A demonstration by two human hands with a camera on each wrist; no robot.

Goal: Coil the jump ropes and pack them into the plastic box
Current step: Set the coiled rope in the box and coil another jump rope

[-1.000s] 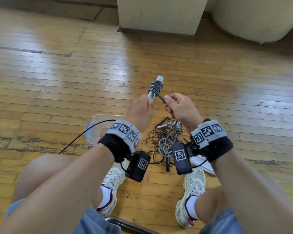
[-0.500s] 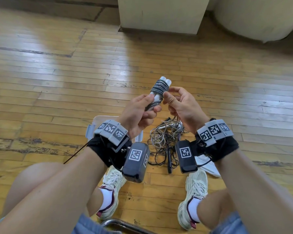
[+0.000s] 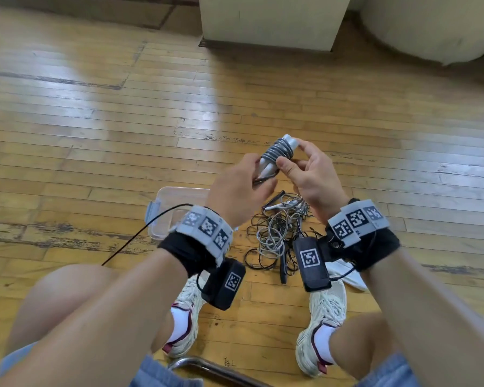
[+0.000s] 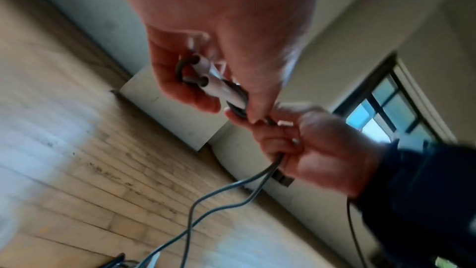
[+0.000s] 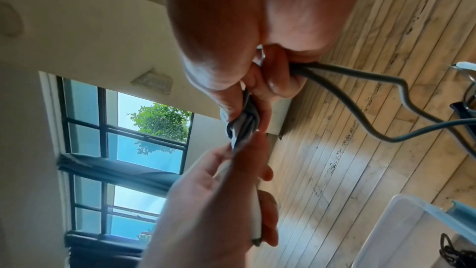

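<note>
A jump rope (image 3: 279, 151) with two white handles and grey cord wound round them is held up between my hands over the floor. My left hand (image 3: 259, 177) grips the lower ends of the handles (image 4: 215, 82). My right hand (image 3: 288, 160) pinches the cord at the coil, and a loose loop of cord (image 5: 386, 97) hangs from its curled fingers. The clear plastic box (image 3: 165, 202) stands on the floor under my left wrist, partly hidden. A tangled pile of other jump ropes (image 3: 274, 236) lies to its right.
I sit with my shoes (image 3: 327, 311) on a worn wooden floor, a metal chair tube (image 3: 221, 370) below. A white flat piece (image 3: 349, 277) lies by my right foot. A pale pillar base (image 3: 268, 20) and a rounded white form (image 3: 436, 23) stand at the back.
The wound bundle has tilted to the right. My right hand, which was pulling the cord end off to the side, has closed in on the coil and now pinches it there.
</note>
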